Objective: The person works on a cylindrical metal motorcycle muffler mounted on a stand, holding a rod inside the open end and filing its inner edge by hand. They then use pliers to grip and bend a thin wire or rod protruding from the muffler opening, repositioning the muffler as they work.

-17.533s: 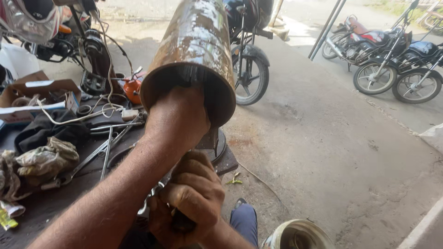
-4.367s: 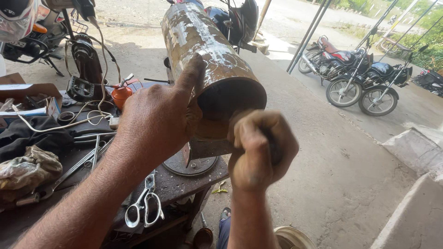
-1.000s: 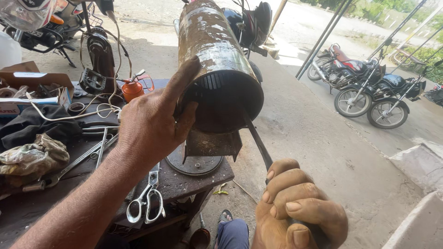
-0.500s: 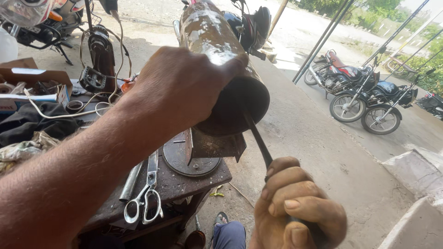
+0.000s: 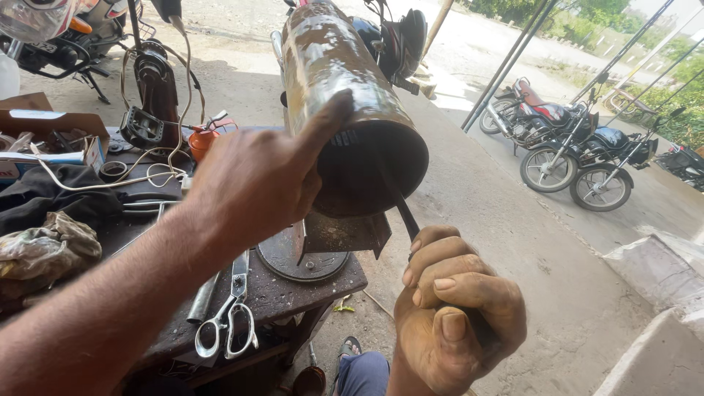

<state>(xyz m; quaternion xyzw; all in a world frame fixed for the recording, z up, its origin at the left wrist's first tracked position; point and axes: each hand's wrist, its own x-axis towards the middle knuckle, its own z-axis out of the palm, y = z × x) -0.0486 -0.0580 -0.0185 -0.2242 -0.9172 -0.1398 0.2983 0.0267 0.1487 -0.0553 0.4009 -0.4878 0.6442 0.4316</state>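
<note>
At the far left edge of the frame, a brown cardboard box [image 5: 55, 136] sits on the dark tabletop [image 5: 293, 290], with a pale rectangular label on its top flap and a white strip along its front. Just right of it stands a small orange can [image 5: 202, 141], near a loop of cream-coloured cable [image 5: 158, 172]. Lower on the tabletop lie scissors [image 5: 229, 323] with white handles, beside a round metal disc [image 5: 301, 257].

Centre frame, a rusty, mottled metal cylinder [image 5: 345, 110] points its dark open end toward the camera. The left hand [image 5: 253, 183] presses against its left side, fingers [image 5: 323, 125] spread along the wall, thumb up on the rim. Below, in the lower middle, the right hand [image 5: 455, 315] is clenched tight round the handle of a thin dark tool [image 5: 403, 213], whose shaft rises from the fist into the cylinder's mouth.

2 parked motorcycles [image 5: 579, 158] stand at the upper right.
</note>
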